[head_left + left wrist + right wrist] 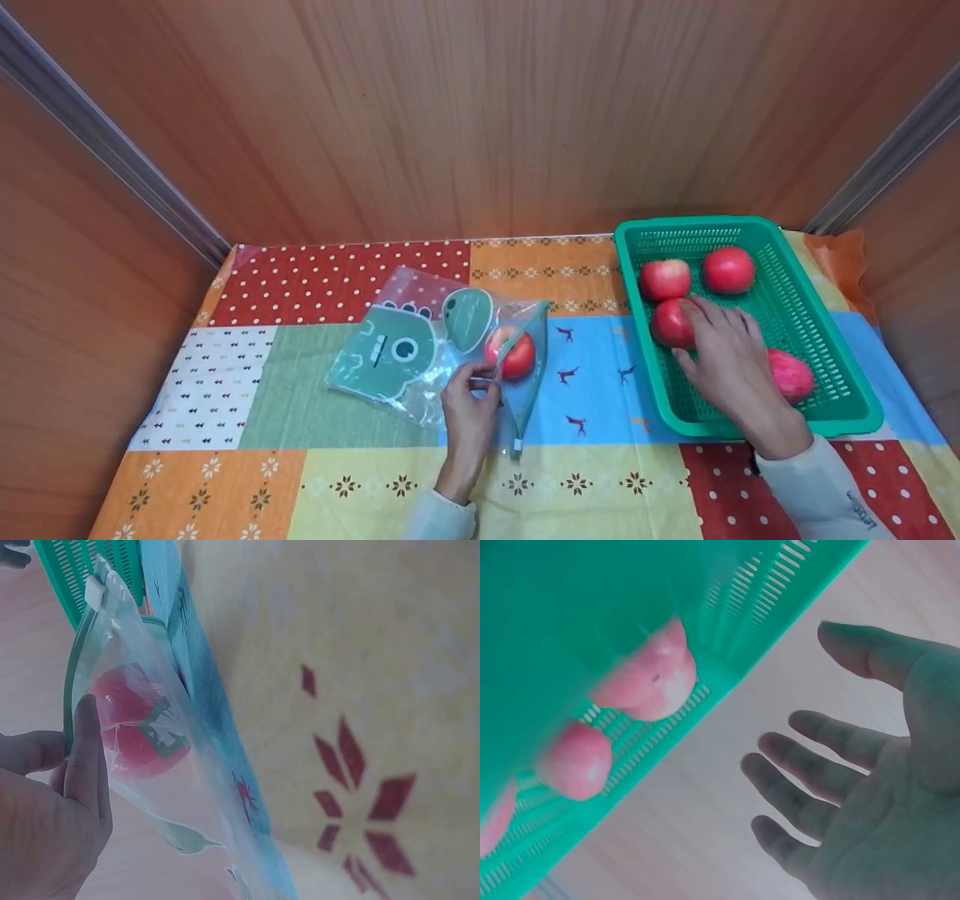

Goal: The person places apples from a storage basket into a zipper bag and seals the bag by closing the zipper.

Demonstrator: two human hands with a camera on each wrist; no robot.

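Observation:
A clear zip bag with a green cartoon monster print (390, 352) lies on the patchwork cloth. My left hand (472, 401) pinches its mouth edge between thumb and fingers, by the green zip strip (69, 682). One red apple (517, 356) is inside the bag, close to the mouth; in the left wrist view this apple (135, 724) shows through the plastic. On the right, my right hand (724, 360) is over a green basket (832, 352), fingertips at a red apple (671, 324). In the right wrist view the right hand (855, 780) has its fingers spread, nothing held.
Inside the basket are more apples: one at the back left (664, 280), one at the back right (728, 270), and a streaked one (791, 376) beside my right wrist. Wooden panels (480, 112) stand behind the cloth and on both sides. The white zip slider (517, 444) is at the bag's near end.

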